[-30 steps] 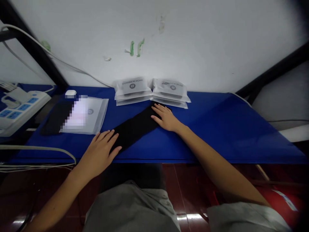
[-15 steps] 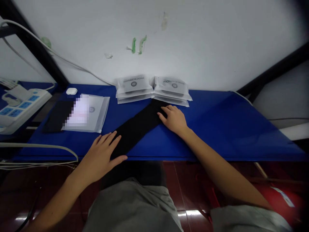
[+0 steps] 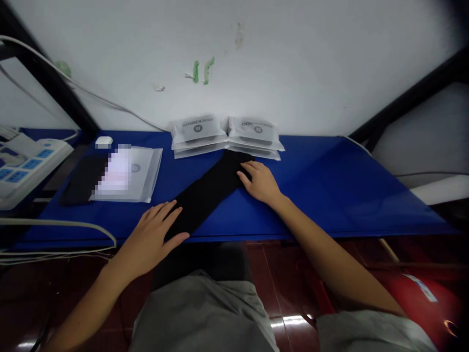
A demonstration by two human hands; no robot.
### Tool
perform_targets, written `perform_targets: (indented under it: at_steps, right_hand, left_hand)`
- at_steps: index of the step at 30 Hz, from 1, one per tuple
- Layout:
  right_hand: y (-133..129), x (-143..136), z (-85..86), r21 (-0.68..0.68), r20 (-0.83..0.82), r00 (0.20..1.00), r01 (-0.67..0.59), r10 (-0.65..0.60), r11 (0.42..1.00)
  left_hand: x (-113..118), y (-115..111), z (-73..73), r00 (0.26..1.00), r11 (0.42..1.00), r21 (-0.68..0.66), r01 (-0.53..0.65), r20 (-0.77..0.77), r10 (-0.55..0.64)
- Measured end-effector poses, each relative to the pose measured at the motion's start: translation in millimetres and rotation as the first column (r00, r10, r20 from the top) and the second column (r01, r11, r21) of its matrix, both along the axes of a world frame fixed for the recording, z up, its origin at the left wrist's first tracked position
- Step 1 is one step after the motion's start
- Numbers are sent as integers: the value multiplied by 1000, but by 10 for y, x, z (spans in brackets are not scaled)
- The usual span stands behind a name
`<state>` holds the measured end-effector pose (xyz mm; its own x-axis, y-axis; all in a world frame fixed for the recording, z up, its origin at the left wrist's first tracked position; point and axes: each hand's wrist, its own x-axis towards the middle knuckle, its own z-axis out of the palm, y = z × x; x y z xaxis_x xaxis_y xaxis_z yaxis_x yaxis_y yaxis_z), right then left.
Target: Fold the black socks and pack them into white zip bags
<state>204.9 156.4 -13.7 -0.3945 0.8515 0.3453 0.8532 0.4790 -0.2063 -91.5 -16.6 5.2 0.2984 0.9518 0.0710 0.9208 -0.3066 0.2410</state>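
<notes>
A long black cloth piece (image 3: 205, 193) lies flat and slanted across the blue table (image 3: 315, 186), from the front edge up to the bagged packs. My left hand (image 3: 156, 239) rests open on its lower left end, thumb near the table's front edge. On the upper right end lies my right hand (image 3: 259, 182), fingers spread and holding nothing. Just behind the cloth sit two stacks of frosted zip bags, a left stack (image 3: 198, 134) and a right stack (image 3: 254, 136), each with dark print on top.
On the left are a flat frosted bag (image 3: 144, 171), a black item (image 3: 82, 178) partly under a blurred patch, and a small white case (image 3: 104, 142). A white power strip (image 3: 34, 166) and cables are at the far left. The wall (image 3: 293, 73) stands behind.
The view has shifted slightly, so everything appears a little further left. Both hands stay in the same places on the black cloth.
</notes>
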Motion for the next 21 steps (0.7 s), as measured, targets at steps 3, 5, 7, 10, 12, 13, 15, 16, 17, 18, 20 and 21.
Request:
perform_targets:
  at_steps: [3,5,7,10,12,13,15,16,17,18,20,21]
  right_hand:
    - [6,11,-31,1,-15,1000,5,-5,1000]
    - [11,16,-49,-7,-23,1000,12,-12,1000]
    - [16,22,-61,-20,-31,999,14,-15,1000]
    - [26,37,-73,-37,-41,999,4,-6,999]
    - [33,52,-78,-49,-53,999,-3,1,999]
    - [36,61,-79,-56,-59,998,-7,4,998]
    - [41,81,-80,-71,-71,997,-7,2,997]
    - [41,92,-79,-78,-75,997,-7,1,997]
    - [39,102,-77,-82,-78,997,-7,0,997]
    - [32,112,-75,-82,-82,997,-6,0,997]
    - [-2,125,-66,-63,-92,996,-4,-2,998]
    - [-32,126,-60,-45,-101,995,-5,0,999]
  left_hand:
    - [9,12,8,1000,1000,-11,-1,6,1]
    - [12,17,19,1000,1000,-27,-1,12,2]
    - [12,21,30,1000,999,-45,0,23,1]
    - [16,26,34,999,998,-55,10,51,-7]
    - [28,29,26,997,999,-45,9,78,-5]
    - [37,29,20,996,999,-39,6,89,-2]
    - [62,27,11,995,1000,-25,-2,102,5]
    - [75,24,9,994,1000,-18,-2,105,4]
    - [89,19,8,994,1000,-11,0,107,1]
    - [102,13,9,994,1000,-4,4,108,-3]
    - [129,-5,12,994,1000,7,10,109,-11]
    - [142,-15,12,994,1000,11,14,111,-15]
